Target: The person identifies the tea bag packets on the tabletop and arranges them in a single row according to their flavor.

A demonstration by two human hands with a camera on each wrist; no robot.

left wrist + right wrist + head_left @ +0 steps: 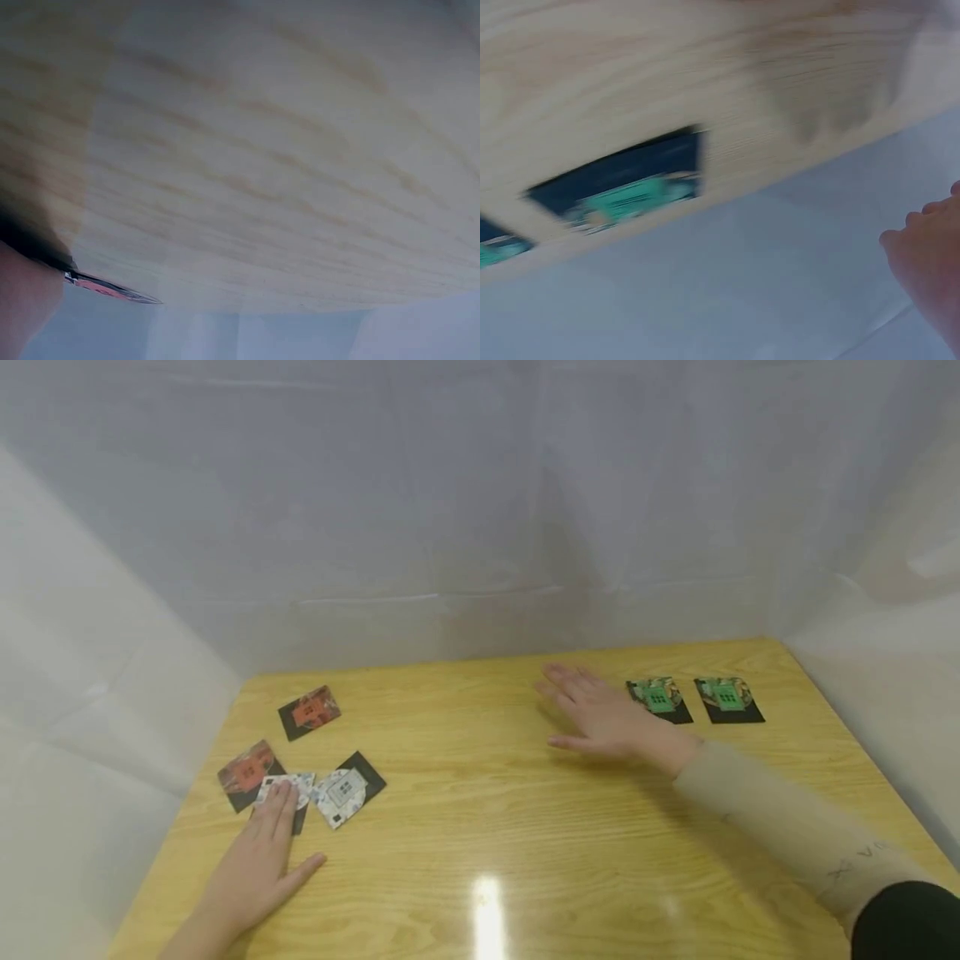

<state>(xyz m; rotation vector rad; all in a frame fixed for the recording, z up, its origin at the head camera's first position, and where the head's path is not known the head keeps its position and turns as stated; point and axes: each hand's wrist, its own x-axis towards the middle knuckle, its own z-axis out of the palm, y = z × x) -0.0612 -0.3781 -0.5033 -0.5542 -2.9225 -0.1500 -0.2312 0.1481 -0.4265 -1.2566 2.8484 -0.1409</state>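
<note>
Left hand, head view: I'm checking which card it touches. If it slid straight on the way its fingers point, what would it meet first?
The left hand already rests its fingertips on the white-patterned card. Straight beyond looks like bare table, perhaps passing near the upper red card; depth is unclear.

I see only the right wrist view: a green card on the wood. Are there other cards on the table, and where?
Observer: Yes. Two green cards lie side by side at the far right, just beyond the right hand.
Operator: Does that hand hold one?
Observer: No, it is flat, fingers straight, holding nothing.
Operator: And the other hand?
Observer: The left hand rests its fingertips on a white card, among two red cards and another white card.
</note>
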